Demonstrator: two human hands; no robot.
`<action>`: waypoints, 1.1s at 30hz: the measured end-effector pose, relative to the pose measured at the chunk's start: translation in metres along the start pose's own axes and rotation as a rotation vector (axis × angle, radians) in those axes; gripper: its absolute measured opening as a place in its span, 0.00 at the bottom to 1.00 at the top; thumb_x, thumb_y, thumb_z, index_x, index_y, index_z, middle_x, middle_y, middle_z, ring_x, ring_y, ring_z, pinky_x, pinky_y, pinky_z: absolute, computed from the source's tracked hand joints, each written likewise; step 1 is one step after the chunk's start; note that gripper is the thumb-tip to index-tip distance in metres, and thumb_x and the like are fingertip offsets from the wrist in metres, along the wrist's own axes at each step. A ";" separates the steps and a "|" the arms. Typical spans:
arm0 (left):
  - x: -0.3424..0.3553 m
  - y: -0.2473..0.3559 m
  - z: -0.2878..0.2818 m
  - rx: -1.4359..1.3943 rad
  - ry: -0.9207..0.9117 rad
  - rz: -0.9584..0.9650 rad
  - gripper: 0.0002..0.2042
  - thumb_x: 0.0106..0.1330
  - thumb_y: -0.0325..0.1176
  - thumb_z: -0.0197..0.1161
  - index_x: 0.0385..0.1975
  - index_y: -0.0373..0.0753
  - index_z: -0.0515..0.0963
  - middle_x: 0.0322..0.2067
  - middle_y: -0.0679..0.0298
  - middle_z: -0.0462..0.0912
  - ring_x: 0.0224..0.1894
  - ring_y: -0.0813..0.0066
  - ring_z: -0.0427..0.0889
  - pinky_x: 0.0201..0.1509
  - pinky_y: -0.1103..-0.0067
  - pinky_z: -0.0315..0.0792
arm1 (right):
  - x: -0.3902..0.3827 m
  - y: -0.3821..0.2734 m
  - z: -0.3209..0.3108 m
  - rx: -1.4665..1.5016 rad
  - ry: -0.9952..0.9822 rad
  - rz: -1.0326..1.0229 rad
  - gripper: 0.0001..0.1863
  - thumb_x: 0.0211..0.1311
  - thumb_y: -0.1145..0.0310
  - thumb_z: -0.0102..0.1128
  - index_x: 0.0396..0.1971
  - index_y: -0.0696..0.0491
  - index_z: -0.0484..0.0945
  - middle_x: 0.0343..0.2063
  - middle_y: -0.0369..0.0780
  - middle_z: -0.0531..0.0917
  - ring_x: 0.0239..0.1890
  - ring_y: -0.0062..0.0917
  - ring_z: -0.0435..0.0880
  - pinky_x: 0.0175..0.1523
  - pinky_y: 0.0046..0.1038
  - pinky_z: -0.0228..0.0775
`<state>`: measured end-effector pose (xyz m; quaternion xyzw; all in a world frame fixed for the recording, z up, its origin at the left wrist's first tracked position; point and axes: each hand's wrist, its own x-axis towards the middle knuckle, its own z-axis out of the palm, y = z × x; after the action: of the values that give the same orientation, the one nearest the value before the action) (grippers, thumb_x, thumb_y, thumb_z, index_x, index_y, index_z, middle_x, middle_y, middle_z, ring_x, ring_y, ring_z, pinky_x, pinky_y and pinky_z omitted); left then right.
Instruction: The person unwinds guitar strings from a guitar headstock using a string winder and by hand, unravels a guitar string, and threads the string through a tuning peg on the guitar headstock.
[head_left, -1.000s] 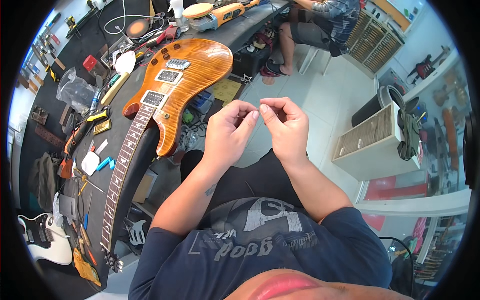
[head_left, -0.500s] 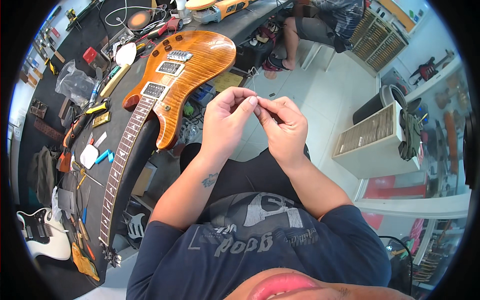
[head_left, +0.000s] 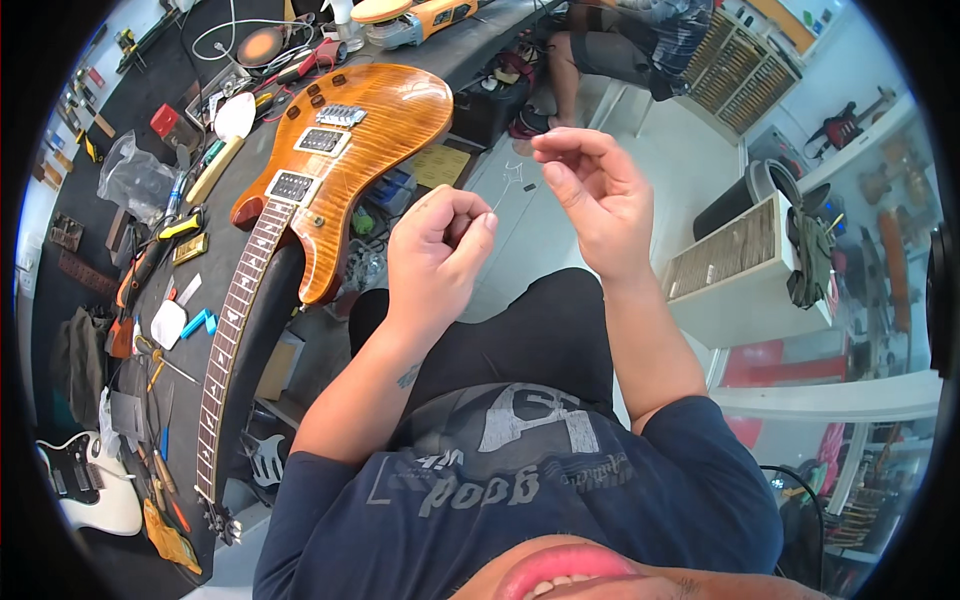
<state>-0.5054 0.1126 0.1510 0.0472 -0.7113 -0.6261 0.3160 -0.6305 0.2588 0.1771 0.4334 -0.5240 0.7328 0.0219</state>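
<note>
left hand (head_left: 437,255) pinches thin strand (head_left: 502,197); right hand (head_left: 608,210) released, slightly curled. best guide strand gently, clear of guitar (head_left: 385,120).

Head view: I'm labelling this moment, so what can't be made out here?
All in the head view:
- Thin strand at the left hand: too fine to trace its ends.
- Inside that hand's grip: hidden by its curled fingers.
- Seated person: head cut off by the top edge.
- White guitar: left end cut off by the dark rim.
</note>
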 end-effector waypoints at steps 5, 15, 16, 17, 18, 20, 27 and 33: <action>-0.002 0.006 0.002 0.101 -0.013 0.089 0.03 0.64 0.24 0.67 0.31 0.35 0.79 0.22 0.69 0.67 0.24 0.80 0.65 0.29 0.78 0.61 | -0.001 -0.003 0.001 -0.084 -0.111 0.084 0.08 0.69 0.79 0.65 0.46 0.61 0.83 0.42 0.39 0.86 0.45 0.21 0.84 0.53 0.24 0.77; -0.006 0.001 0.011 0.149 -0.015 0.184 0.02 0.69 0.21 0.64 0.34 0.34 0.77 0.27 0.72 0.71 0.27 0.87 0.67 0.30 0.84 0.62 | -0.012 0.012 0.011 0.289 -0.027 0.269 0.06 0.73 0.72 0.63 0.44 0.57 0.78 0.36 0.34 0.83 0.39 0.14 0.79 0.47 0.19 0.73; -0.008 -0.004 0.011 0.023 -0.009 0.076 0.02 0.70 0.22 0.64 0.35 0.35 0.78 0.29 0.71 0.74 0.28 0.87 0.70 0.32 0.85 0.65 | -0.013 0.014 0.012 0.289 -0.028 0.271 0.06 0.73 0.72 0.63 0.44 0.57 0.78 0.36 0.34 0.83 0.39 0.14 0.79 0.47 0.19 0.73; -0.009 -0.007 0.011 -0.103 -0.001 -0.032 0.02 0.70 0.23 0.64 0.36 0.35 0.79 0.30 0.70 0.77 0.29 0.87 0.73 0.33 0.86 0.68 | -0.014 0.016 0.012 0.349 -0.045 0.279 0.06 0.73 0.72 0.63 0.44 0.57 0.78 0.36 0.33 0.83 0.40 0.14 0.80 0.48 0.19 0.73; -0.010 -0.007 0.012 -0.103 0.000 -0.033 0.02 0.70 0.23 0.64 0.36 0.35 0.79 0.30 0.70 0.77 0.29 0.87 0.73 0.33 0.86 0.68 | -0.015 0.017 0.013 0.408 -0.062 0.287 0.07 0.73 0.71 0.63 0.45 0.57 0.78 0.36 0.33 0.82 0.40 0.14 0.80 0.48 0.20 0.74; -0.009 -0.002 0.016 -0.298 -0.012 -0.079 0.01 0.74 0.25 0.62 0.40 0.35 0.77 0.33 0.68 0.81 0.29 0.88 0.73 0.34 0.85 0.69 | -0.016 0.015 0.014 0.355 -0.044 0.280 0.07 0.73 0.71 0.64 0.44 0.57 0.79 0.36 0.33 0.83 0.40 0.14 0.80 0.48 0.20 0.74; -0.010 0.000 0.011 -0.394 -0.114 -0.137 0.03 0.78 0.28 0.58 0.43 0.36 0.74 0.30 0.66 0.82 0.27 0.89 0.72 0.30 0.87 0.65 | -0.019 0.004 0.013 0.143 -0.053 0.274 0.08 0.72 0.71 0.66 0.44 0.59 0.80 0.37 0.34 0.85 0.41 0.15 0.83 0.48 0.19 0.75; -0.011 -0.006 0.011 -0.389 -0.070 -0.095 0.05 0.80 0.32 0.57 0.44 0.37 0.73 0.29 0.65 0.83 0.26 0.89 0.72 0.29 0.87 0.63 | -0.022 0.004 0.014 0.156 -0.047 0.304 0.06 0.73 0.72 0.64 0.44 0.58 0.80 0.37 0.35 0.85 0.40 0.15 0.82 0.46 0.19 0.75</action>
<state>-0.5045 0.1257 0.1409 -0.0030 -0.5846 -0.7670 0.2644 -0.6102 0.2553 0.1608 0.3665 -0.5255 0.7558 -0.1350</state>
